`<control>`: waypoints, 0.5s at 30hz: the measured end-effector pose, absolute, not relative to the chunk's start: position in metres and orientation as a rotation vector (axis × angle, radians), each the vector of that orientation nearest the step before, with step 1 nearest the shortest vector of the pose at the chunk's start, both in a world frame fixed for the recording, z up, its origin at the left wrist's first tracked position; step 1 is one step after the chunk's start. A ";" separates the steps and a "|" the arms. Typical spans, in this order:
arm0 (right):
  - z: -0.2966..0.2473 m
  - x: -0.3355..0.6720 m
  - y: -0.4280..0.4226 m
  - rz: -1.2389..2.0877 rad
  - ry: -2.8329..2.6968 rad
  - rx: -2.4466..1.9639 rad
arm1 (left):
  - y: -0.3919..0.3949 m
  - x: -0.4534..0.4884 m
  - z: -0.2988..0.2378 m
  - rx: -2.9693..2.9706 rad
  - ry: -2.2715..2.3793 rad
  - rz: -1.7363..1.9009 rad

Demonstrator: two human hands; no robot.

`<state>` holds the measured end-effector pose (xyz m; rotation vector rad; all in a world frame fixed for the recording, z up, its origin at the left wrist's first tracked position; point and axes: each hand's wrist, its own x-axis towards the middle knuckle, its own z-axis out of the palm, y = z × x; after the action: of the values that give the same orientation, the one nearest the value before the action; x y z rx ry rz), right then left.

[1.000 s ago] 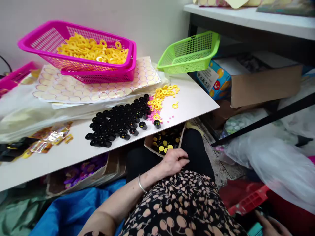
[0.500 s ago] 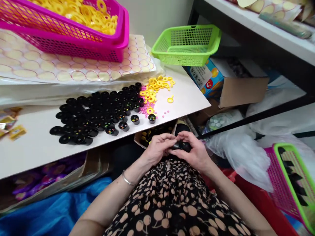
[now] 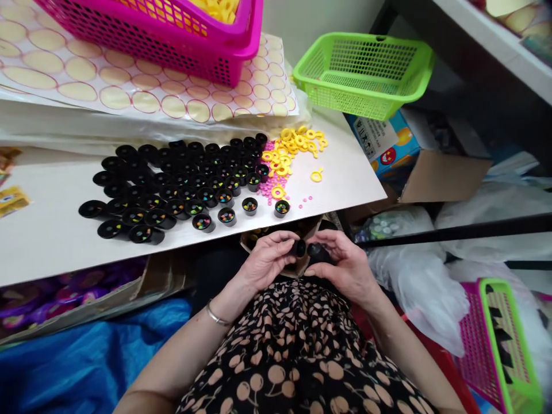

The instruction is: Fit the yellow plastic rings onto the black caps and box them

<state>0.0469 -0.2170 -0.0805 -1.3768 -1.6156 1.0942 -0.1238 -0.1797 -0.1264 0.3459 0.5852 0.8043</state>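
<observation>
Left hand pinches a black cup, right hand a black piece.

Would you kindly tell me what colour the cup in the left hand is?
The cup is black, as the head view shows.

Black cup, tipped sideways, dark piece just beside
</observation>
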 end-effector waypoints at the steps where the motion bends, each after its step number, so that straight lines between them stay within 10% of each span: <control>1: -0.080 0.047 -0.215 1.042 -1.681 -1.379 | -0.179 -0.124 -0.126 0.360 0.600 0.814; 15: -0.080 0.045 -0.209 0.859 -1.957 -1.313 | -0.181 -0.121 -0.130 0.417 0.713 0.898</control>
<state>0.0448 -0.2085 -0.0801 -1.3133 -1.9574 0.8589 -0.1214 -0.1809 -0.1300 0.4165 0.7128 0.8977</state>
